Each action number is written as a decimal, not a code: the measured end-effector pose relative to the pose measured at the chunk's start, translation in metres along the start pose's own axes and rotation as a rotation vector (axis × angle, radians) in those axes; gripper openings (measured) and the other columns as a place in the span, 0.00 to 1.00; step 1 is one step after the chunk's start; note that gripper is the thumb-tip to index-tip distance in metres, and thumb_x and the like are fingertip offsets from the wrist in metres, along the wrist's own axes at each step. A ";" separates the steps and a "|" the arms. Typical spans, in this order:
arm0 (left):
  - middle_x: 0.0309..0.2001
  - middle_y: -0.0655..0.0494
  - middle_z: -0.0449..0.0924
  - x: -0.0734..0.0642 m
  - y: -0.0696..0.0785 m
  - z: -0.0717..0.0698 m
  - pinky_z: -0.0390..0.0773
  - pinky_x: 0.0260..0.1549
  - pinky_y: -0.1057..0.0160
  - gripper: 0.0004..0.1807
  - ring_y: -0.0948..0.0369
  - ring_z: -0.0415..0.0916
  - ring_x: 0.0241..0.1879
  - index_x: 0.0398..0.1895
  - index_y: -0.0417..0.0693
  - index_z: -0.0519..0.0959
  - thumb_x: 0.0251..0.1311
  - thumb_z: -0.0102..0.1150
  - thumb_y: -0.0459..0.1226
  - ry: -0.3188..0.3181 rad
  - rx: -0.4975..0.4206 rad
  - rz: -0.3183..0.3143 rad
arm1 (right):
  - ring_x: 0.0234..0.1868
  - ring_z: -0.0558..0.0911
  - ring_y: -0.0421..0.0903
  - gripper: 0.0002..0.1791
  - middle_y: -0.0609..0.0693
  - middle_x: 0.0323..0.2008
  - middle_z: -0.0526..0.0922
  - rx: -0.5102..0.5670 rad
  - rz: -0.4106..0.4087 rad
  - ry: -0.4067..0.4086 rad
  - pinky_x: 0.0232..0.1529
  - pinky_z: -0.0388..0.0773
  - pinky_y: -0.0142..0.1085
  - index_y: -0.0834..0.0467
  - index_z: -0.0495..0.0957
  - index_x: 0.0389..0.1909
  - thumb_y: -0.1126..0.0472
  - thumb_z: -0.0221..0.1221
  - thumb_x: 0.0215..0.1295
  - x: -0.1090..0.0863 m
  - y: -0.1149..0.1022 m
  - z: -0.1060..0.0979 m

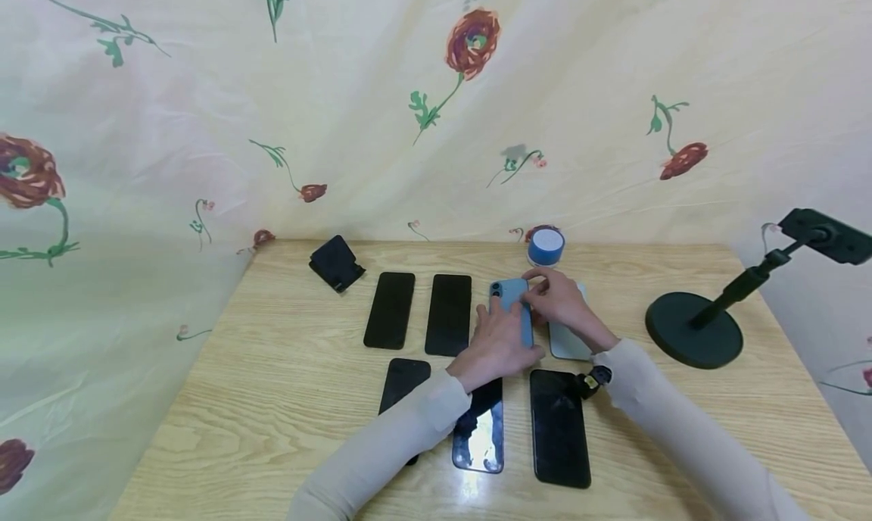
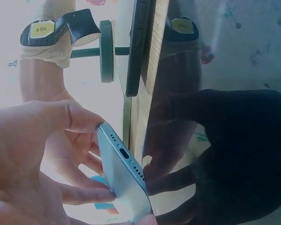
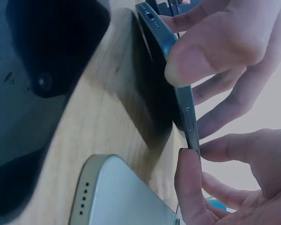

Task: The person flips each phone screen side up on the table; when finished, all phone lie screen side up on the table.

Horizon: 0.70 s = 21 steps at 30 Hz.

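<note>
A light blue smartphone (image 1: 512, 288) lies back up in the far row, its camera end away from me. Both hands hold it, and in the right wrist view the phone (image 3: 187, 112) is tilted, its near long edge raised over a shadow on the table. My left hand (image 1: 500, 343) spreads its fingers over the back, with the thumb at the charging-port end, as the left wrist view shows. At the camera end, my right hand (image 1: 559, 301) pinches the side edge between thumb and fingers. A pale smartphone (image 1: 567, 342) lies partly under my right wrist.
Two black phones (image 1: 390, 309) lie left in the far row. Three dark phones (image 1: 560, 430) form the near row, partly under my left sleeve. Behind stand a blue-and-white roll (image 1: 546, 257) and a folded black item (image 1: 337, 263). A black stand (image 1: 695, 330) is at right.
</note>
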<state>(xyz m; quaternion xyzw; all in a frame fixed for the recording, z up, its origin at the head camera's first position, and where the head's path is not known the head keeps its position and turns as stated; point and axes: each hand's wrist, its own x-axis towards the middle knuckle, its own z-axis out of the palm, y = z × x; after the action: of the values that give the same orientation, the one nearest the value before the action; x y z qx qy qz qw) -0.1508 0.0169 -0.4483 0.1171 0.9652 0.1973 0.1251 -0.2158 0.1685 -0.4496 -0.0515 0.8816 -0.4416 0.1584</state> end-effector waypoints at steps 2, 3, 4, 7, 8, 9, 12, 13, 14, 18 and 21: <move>0.73 0.38 0.61 0.000 0.000 -0.001 0.83 0.51 0.52 0.46 0.41 0.67 0.64 0.77 0.50 0.65 0.61 0.68 0.61 0.003 -0.028 0.005 | 0.27 0.87 0.42 0.28 0.68 0.48 0.85 0.025 0.009 -0.002 0.32 0.86 0.37 0.67 0.66 0.72 0.62 0.55 0.75 -0.002 -0.001 -0.002; 0.73 0.38 0.62 0.000 -0.001 -0.002 0.83 0.52 0.53 0.46 0.42 0.67 0.64 0.76 0.50 0.65 0.61 0.68 0.61 0.005 -0.037 0.009 | 0.26 0.86 0.41 0.28 0.69 0.48 0.84 0.037 0.011 -0.003 0.32 0.86 0.37 0.67 0.66 0.72 0.62 0.55 0.75 -0.003 -0.001 -0.003; 0.72 0.38 0.64 0.000 -0.001 -0.002 0.82 0.52 0.53 0.45 0.42 0.68 0.63 0.75 0.49 0.66 0.61 0.68 0.61 0.007 -0.045 0.016 | 0.26 0.86 0.41 0.29 0.69 0.49 0.84 0.046 0.011 -0.005 0.32 0.86 0.36 0.67 0.65 0.73 0.62 0.54 0.75 -0.004 -0.002 -0.004; 0.70 0.38 0.66 -0.001 -0.002 -0.003 0.81 0.52 0.55 0.45 0.45 0.69 0.62 0.75 0.49 0.65 0.61 0.67 0.61 0.009 -0.076 0.036 | 0.26 0.85 0.40 0.28 0.68 0.49 0.84 0.073 0.020 0.002 0.31 0.86 0.35 0.67 0.65 0.73 0.62 0.53 0.76 -0.005 -0.003 -0.005; 0.69 0.39 0.67 -0.001 -0.003 -0.003 0.80 0.52 0.55 0.45 0.46 0.69 0.61 0.75 0.49 0.65 0.61 0.67 0.60 0.009 -0.088 0.042 | 0.25 0.85 0.39 0.28 0.68 0.48 0.84 0.082 0.018 0.003 0.31 0.86 0.36 0.67 0.64 0.73 0.62 0.52 0.77 -0.006 -0.004 -0.006; 0.69 0.39 0.67 -0.002 -0.004 -0.003 0.80 0.51 0.56 0.45 0.46 0.69 0.60 0.75 0.48 0.65 0.61 0.67 0.60 0.008 -0.096 0.047 | 0.25 0.85 0.39 0.28 0.67 0.47 0.85 0.094 0.019 0.004 0.31 0.86 0.36 0.68 0.64 0.73 0.62 0.52 0.77 -0.006 -0.004 -0.006; 0.68 0.39 0.68 -0.002 -0.006 -0.005 0.79 0.49 0.57 0.46 0.48 0.70 0.58 0.76 0.49 0.63 0.62 0.67 0.60 0.005 -0.139 0.051 | 0.25 0.84 0.39 0.26 0.65 0.43 0.85 0.129 0.022 0.007 0.31 0.86 0.36 0.68 0.64 0.73 0.62 0.48 0.79 -0.007 -0.004 -0.007; 0.68 0.39 0.68 -0.002 -0.007 -0.006 0.79 0.49 0.57 0.46 0.48 0.70 0.57 0.77 0.49 0.63 0.62 0.67 0.59 0.004 -0.157 0.053 | 0.25 0.84 0.39 0.26 0.64 0.43 0.85 0.139 0.020 0.005 0.31 0.86 0.36 0.69 0.63 0.73 0.63 0.47 0.80 -0.007 -0.004 -0.007; 0.68 0.40 0.68 -0.002 -0.008 -0.006 0.78 0.50 0.56 0.46 0.49 0.70 0.57 0.77 0.49 0.62 0.62 0.67 0.59 0.004 -0.172 0.058 | 0.25 0.84 0.39 0.26 0.64 0.42 0.85 0.151 0.021 0.002 0.32 0.86 0.36 0.69 0.63 0.74 0.63 0.46 0.80 -0.008 -0.004 -0.008; 0.66 0.41 0.71 -0.002 -0.010 -0.008 0.76 0.54 0.56 0.46 0.52 0.71 0.56 0.78 0.48 0.60 0.63 0.66 0.57 0.021 -0.229 0.085 | 0.27 0.85 0.38 0.27 0.66 0.46 0.86 0.186 0.011 -0.019 0.32 0.87 0.38 0.70 0.61 0.74 0.62 0.42 0.81 -0.009 -0.005 -0.009; 0.63 0.42 0.72 -0.002 -0.012 -0.010 0.76 0.50 0.58 0.46 0.54 0.72 0.52 0.78 0.47 0.60 0.63 0.66 0.55 0.031 -0.295 0.095 | 0.27 0.86 0.38 0.27 0.70 0.50 0.84 0.215 0.001 -0.043 0.32 0.87 0.37 0.71 0.61 0.75 0.62 0.42 0.81 -0.010 -0.005 -0.009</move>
<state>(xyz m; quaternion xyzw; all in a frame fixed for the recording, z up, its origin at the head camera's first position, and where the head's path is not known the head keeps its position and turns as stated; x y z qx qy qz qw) -0.1536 0.0015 -0.4439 0.1401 0.9210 0.3443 0.1167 -0.2095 0.1744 -0.4383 -0.0433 0.8256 -0.5324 0.1819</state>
